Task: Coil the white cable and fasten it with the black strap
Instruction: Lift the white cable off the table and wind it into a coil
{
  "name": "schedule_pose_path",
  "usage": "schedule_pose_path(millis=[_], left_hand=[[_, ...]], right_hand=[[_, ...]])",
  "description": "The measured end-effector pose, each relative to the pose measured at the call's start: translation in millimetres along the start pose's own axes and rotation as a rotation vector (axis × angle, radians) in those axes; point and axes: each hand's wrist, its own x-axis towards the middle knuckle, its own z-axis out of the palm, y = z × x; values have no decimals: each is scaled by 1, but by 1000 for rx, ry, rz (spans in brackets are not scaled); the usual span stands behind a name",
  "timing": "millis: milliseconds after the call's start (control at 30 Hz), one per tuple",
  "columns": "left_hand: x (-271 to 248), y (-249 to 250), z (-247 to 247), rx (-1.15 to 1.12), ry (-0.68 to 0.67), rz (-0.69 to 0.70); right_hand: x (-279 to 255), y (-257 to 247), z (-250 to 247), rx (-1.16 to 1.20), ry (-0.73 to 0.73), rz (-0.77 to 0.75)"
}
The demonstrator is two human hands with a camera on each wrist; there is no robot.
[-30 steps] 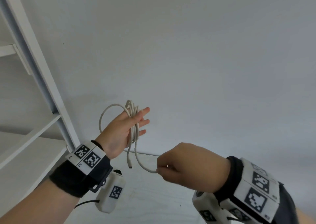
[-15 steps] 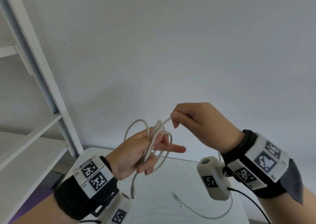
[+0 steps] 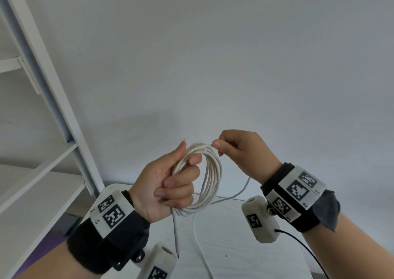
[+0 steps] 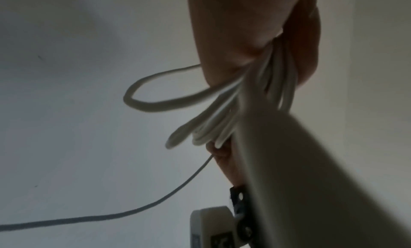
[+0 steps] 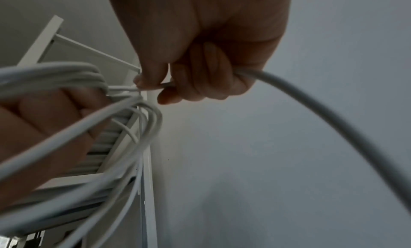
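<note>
The left hand [image 3: 164, 185] clenches the coiled white cable [image 3: 210, 176] above the table's [image 3: 245, 246] far edge. Just right, the right hand [image 3: 241, 151] pinches a strand at the coil's top, apparently between thumb and forefinger.

White cable [image 3: 210, 177] coiled in loops, loose tail trailing down.

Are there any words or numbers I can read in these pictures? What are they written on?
None that can be read.
The left wristband and right wristband carry only black-and-white square code patterns.
Tiny marks on each band's edge: too small to read.
The wrist cameras carry code squares too, no words.
The white cable, wall and shelf: no text.
</note>
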Motion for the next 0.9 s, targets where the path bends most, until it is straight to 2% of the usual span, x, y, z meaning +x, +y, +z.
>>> schedule_pose_path(millis=[133,267,400,567,633,733,800,900], left_hand=[[1,11,6,-93,-75,71],[-4,31,9,-150,-92,197],[-10,55,2,-172,-46,347],[-20,79,-13,-259,-3,480],[-20,81,-13,-226,75,518],[-12,74,-7,-24,409,650],[-5,67,-2,133,578,720],[2,58,0,302,607,689]], right_hand=[[-4,13,11,51,-3,23],[-16,35,23,71,-76,171],[-35,49,33,190,-164,281],[-53,56,39,311,-92,317],[-57,57,36,251,-50,310],[-58,47,31,30,-81,193],[-58,36,29,-112,-146,112],[-58,16,25,-213,-224,22]])
